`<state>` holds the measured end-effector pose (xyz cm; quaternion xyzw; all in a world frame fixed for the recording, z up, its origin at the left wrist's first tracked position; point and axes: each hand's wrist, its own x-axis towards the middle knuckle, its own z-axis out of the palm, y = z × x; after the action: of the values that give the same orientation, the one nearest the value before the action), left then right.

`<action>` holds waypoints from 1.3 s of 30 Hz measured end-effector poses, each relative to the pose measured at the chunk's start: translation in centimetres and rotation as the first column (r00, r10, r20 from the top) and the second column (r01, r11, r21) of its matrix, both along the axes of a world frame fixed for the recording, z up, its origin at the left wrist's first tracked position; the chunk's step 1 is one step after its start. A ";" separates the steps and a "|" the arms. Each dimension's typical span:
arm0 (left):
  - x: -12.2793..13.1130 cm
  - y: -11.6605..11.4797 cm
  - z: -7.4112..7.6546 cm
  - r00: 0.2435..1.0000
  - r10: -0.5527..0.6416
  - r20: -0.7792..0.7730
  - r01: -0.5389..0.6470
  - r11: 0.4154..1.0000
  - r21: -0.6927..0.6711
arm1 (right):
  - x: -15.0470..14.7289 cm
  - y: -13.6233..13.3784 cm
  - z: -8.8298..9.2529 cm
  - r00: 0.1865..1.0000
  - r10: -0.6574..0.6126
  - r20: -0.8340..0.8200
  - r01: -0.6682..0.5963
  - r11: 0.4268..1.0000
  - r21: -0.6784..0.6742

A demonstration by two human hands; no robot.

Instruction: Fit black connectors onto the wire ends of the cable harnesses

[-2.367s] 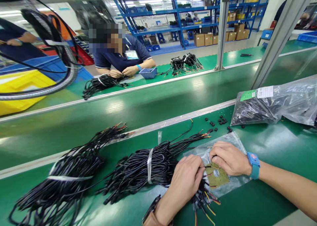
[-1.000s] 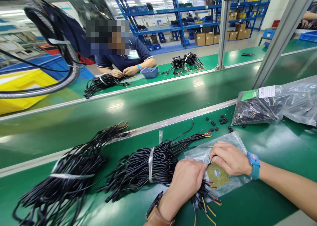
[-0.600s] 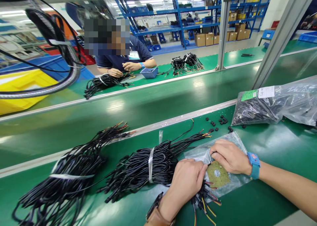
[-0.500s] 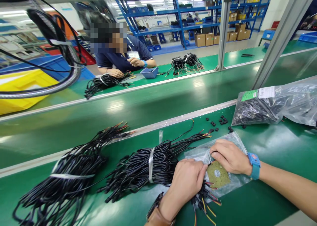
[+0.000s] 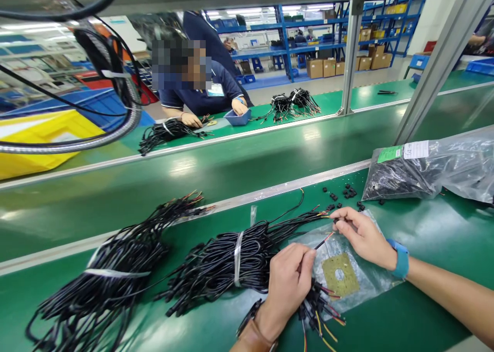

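My left hand (image 5: pixel 289 282) pinches a black cable (image 5: pixel 321 243) close to its end, where thin red and yellowish wires stick out toward my right hand (image 5: pixel 365 239). Between the thumb and forefinger of my right hand is a small black connector housing (image 5: pixel 335 221), close to those wire tips; whether they touch is too small to tell. Beneath both hands lies a clear plastic bag (image 5: pixel 372 282) with a yellowish square plate (image 5: pixel 330 272) with a round hole. Under my left hand, connector-tipped wire ends (image 5: pixel 318 308) fan out. Left of it lies a tied bundle of black cables (image 5: pixel 219 259).
A second cable bundle (image 5: pixel 116 259) lies at left. Loose black housings (image 5: pixel 349 191) are scattered near the metal strip, beside a clear bag of black parts (image 5: pixel 401 174). Across the green belt, a co-worker (image 5: pixel 219 82) reaches into a blue bin (image 5: pixel 237 118). A metal post (image 5: pixel 428 69) rises at right.
My right hand has moved slightly up and now shows a black housing in its fingertips. The cable end with its red wire has come into sight. The co-worker's hand has gone down into the bin.
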<state>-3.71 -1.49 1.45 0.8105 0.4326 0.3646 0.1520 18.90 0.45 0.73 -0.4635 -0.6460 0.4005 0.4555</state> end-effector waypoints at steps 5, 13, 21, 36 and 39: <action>0.0 0.0 -0.1 1.000 0.007 0.031 -0.007 1.000 0.006 | -0.4 0.1 -0.6 0.961 0.097 -0.258 -0.148 0.972 -0.184; 0.1 0.1 -0.1 0.999 0.011 0.040 -0.012 1.000 0.011 | -0.5 0.0 0.3 0.916 0.147 -0.373 -0.246 0.941 -0.234; 0.2 0.1 0.2 1.000 0.010 0.022 -0.010 1.000 0.000 | -0.4 -0.1 0.4 0.897 0.157 -0.412 -0.273 0.932 -0.238; 0.1 0.0 -0.1 0.999 0.036 0.025 -0.036 0.999 0.010 | -0.3 -0.1 0.6 0.871 0.196 -0.450 -0.321 0.921 -0.219; 0.2 0.0 0.0 0.999 0.037 0.027 -0.038 0.999 0.016 | -0.3 -0.1 0.6 0.876 0.195 -0.441 -0.316 0.924 -0.217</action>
<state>-3.48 -1.46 1.46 0.7986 0.4426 0.3815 0.1442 18.65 0.33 1.34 -0.3386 -0.5274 0.6342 0.4528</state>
